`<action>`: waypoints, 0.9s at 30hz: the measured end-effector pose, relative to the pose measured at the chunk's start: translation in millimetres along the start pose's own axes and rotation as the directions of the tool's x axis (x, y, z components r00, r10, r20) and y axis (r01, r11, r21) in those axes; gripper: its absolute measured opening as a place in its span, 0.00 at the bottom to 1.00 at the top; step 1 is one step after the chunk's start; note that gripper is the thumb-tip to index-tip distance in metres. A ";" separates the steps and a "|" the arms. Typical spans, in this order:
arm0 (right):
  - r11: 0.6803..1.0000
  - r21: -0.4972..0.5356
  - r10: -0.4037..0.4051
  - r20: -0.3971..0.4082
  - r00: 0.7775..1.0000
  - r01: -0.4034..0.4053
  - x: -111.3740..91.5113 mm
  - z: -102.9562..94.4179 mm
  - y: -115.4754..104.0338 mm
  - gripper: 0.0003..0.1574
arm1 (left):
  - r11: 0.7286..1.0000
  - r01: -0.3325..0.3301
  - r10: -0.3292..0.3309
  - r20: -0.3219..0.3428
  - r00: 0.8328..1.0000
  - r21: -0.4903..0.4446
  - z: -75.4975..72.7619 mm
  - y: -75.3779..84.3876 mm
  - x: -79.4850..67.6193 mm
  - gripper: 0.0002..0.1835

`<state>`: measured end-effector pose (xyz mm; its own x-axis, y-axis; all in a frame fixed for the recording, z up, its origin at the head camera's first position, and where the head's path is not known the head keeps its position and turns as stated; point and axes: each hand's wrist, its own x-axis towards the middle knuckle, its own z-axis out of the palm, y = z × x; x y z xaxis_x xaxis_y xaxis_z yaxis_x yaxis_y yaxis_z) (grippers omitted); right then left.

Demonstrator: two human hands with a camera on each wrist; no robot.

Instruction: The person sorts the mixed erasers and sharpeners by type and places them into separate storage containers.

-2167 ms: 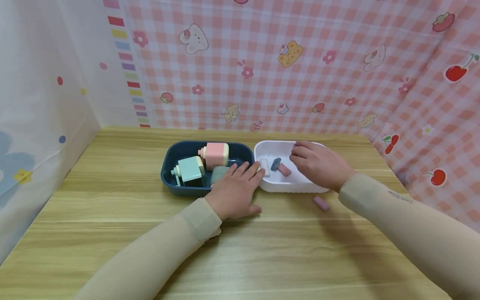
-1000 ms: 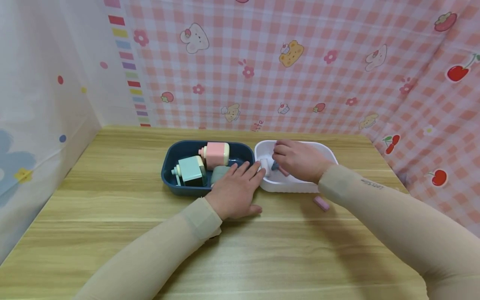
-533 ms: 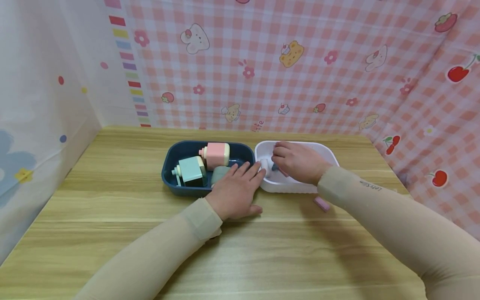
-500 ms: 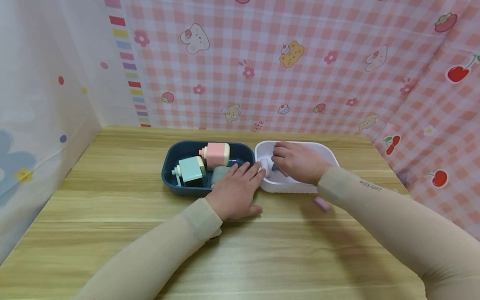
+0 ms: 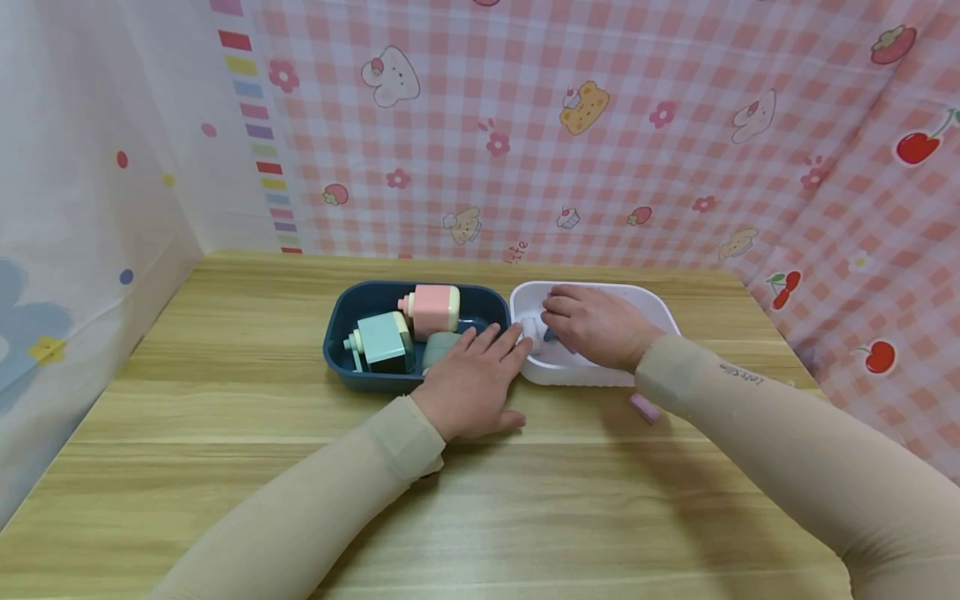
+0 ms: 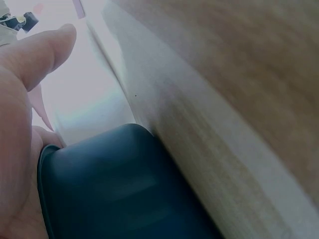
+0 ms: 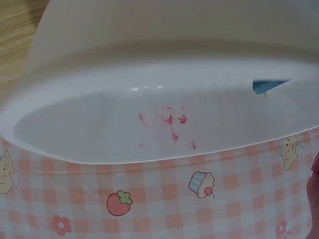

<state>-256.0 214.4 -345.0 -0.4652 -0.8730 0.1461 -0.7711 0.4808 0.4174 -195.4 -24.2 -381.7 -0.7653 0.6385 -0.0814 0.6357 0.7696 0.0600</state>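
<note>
In the head view my left hand (image 5: 476,383) lies with spread fingers across the near right corner of a navy tray (image 5: 375,382), fingertips at the white basin (image 5: 585,377). My right hand (image 5: 600,325) reaches down into this basin, its fingers bent together around a small pinkish-purple block (image 5: 551,293), mostly hidden. A white block (image 5: 528,333) and a dark blue block (image 5: 550,335) lie at its left. The left wrist view has my thumb (image 6: 45,52) beside the tray's wall (image 6: 109,184). Seen by the right wrist, the basin's inner wall (image 7: 99,124) carries red smudges.
Inside the navy tray are a teal crank pencil sharpener (image 5: 384,343), a similar pink one (image 5: 433,310) and a grey-green rounded thing (image 5: 441,346) partly under my left hand. A small pink block (image 5: 645,408) lies on the wooden table (image 5: 525,517) before the basin.
Over about two seconds my right hand has moved left inside the white basin and now covers the pink block there. It has barely shifted lately; my left hand stays put.
</note>
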 end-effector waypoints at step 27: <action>0.997 0.068 0.035 -0.065 0.997 -0.031 -20.7 -4.7 -7.7 0.17 | 1.000 -0.001 0.001 0.005 1.000 -0.004 0.0 -0.1 -0.4 0.56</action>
<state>-238.4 228.4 -347.1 -0.4631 -0.8590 0.2183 -0.7843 0.5119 0.3504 -195.2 -24.5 -381.7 -0.7645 0.6389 -0.0861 0.6357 0.7693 0.0636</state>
